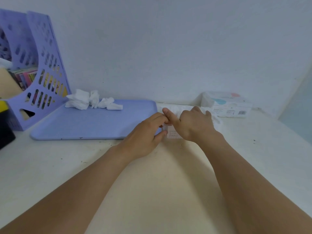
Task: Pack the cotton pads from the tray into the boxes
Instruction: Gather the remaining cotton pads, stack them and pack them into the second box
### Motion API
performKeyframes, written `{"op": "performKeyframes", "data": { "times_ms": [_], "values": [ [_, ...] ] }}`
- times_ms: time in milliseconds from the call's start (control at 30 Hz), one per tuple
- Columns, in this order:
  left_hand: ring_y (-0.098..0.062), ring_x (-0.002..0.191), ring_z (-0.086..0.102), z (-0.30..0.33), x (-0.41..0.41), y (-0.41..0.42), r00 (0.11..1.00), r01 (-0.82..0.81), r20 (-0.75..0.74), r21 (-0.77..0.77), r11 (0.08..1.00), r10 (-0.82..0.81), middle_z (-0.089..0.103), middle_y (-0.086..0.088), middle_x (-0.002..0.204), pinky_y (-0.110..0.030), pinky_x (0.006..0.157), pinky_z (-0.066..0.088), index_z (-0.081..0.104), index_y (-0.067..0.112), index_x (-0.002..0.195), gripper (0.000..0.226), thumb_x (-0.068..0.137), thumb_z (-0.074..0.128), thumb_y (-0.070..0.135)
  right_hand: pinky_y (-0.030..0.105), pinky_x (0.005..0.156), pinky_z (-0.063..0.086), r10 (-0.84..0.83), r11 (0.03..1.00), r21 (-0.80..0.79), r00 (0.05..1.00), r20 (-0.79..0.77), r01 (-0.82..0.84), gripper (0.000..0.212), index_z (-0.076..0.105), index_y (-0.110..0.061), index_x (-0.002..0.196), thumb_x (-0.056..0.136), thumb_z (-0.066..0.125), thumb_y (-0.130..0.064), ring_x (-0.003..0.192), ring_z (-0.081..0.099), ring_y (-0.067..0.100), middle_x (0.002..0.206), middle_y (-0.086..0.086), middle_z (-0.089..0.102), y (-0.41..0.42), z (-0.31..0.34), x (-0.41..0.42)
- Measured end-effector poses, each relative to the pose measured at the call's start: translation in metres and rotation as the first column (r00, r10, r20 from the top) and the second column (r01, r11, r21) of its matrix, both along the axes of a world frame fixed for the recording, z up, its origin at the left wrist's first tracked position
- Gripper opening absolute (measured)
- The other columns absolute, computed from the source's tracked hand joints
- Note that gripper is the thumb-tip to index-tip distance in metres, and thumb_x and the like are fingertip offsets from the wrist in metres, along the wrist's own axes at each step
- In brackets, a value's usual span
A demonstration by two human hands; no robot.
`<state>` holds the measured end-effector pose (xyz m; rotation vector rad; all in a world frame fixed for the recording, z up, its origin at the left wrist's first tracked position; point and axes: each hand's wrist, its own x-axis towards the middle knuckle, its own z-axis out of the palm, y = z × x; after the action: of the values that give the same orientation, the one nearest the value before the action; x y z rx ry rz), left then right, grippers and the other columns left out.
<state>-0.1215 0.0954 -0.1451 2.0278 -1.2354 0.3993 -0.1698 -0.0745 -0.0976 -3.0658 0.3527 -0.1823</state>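
Observation:
A flat lavender tray [87, 122] lies left of centre, with a loose heap of white cotton pads [92, 101] at its far left corner. Just right of the tray stands a clear box [173, 134] with a small printed label, mostly hidden by my hands. My left hand [145, 135] pinches the box's near left end between thumb and fingers. My right hand [194, 124] lies over the top of the box, fingers curled round it and thumb stretched left. White pads [217, 120] show inside the box beyond my right hand.
A second white box [228, 104] with pink and blue marks sits at the back right by the wall. A lavender perforated file holder [42, 73] with books stands at the back left. A dark object [5, 125] sits at the far left edge.

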Motion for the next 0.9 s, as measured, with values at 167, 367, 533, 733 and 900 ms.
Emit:
{"op": "performKeyframes", "data": {
  "times_ms": [167, 367, 533, 733, 900],
  "values": [
    [0.004, 0.115, 0.057, 0.008, 0.003, 0.013, 0.993, 0.022, -0.112, -0.056, 0.998, -0.028, 0.062, 0.016, 0.125, -0.014, 0.097, 0.044, 0.067, 0.020, 0.123, 0.027, 0.101, 0.056, 0.010, 0.052, 0.103, 0.031, 0.101, 0.990, 0.072, 0.966, 0.236, -0.122, 0.085, 0.064, -0.025, 0.057, 0.094, 0.006, -0.076, 0.094, 0.052, 0.022, 0.058, -0.008, 0.052, -0.003, -0.011, 0.003],
    [-0.003, 0.096, 0.066, 0.030, 0.041, 0.071, 0.848, -0.494, -0.406, -0.376, 0.784, 0.341, 0.070, 0.007, 0.109, -0.005, 0.078, 0.044, 0.068, 0.021, 0.108, 0.017, 0.096, 0.062, 0.011, 0.041, 0.073, 0.051, 0.128, 0.804, 0.327, 0.681, 0.721, -0.497, 0.036, 0.067, -0.019, 0.072, 0.098, 0.052, -0.038, 0.071, 0.063, 0.020, 0.068, -0.004, 0.067, 0.068, -0.003, -0.006],
    [-0.026, 0.125, 0.057, 0.006, 0.071, 0.126, 0.671, -0.697, -0.446, -0.107, 0.709, 0.593, 0.061, -0.007, 0.135, -0.031, 0.097, 0.043, 0.058, 0.012, 0.135, 0.039, 0.096, 0.059, 0.010, 0.032, 0.098, 0.044, 0.238, 0.690, 0.617, 0.924, 0.300, -0.378, 0.065, 0.042, -0.015, 0.148, 0.088, 0.067, -0.010, 0.121, 0.056, 0.027, 0.141, 0.009, 0.052, 0.136, 0.000, 0.067],
    [-0.037, 0.137, 0.043, 0.003, 0.104, 0.172, 0.549, -0.791, -0.457, -0.014, 0.612, 0.699, 0.040, -0.014, 0.155, -0.049, 0.102, 0.045, 0.037, 0.013, 0.153, 0.068, 0.092, 0.065, 0.017, 0.048, 0.119, 0.026, 0.317, 0.831, 0.461, 0.946, 0.069, -0.312, 0.099, 0.014, -0.030, 0.160, 0.083, 0.076, -0.039, 0.151, 0.022, 0.031, 0.165, 0.011, 0.018, 0.152, -0.014, 0.167],
    [-0.041, 0.125, 0.051, 0.000, 0.124, 0.186, 0.391, -0.821, -0.685, 0.042, 0.569, 0.614, 0.042, -0.019, 0.150, -0.045, 0.087, 0.047, 0.018, 0.013, 0.159, 0.077, 0.093, 0.058, 0.007, 0.071, 0.115, 0.015, 0.404, 0.880, 0.198, 0.899, 0.170, -0.432, 0.107, 0.004, -0.051, 0.156, 0.074, 0.070, -0.073, 0.155, -0.004, 0.029, 0.169, -0.006, -0.001, 0.174, -0.021, 0.209]
  ]
}}
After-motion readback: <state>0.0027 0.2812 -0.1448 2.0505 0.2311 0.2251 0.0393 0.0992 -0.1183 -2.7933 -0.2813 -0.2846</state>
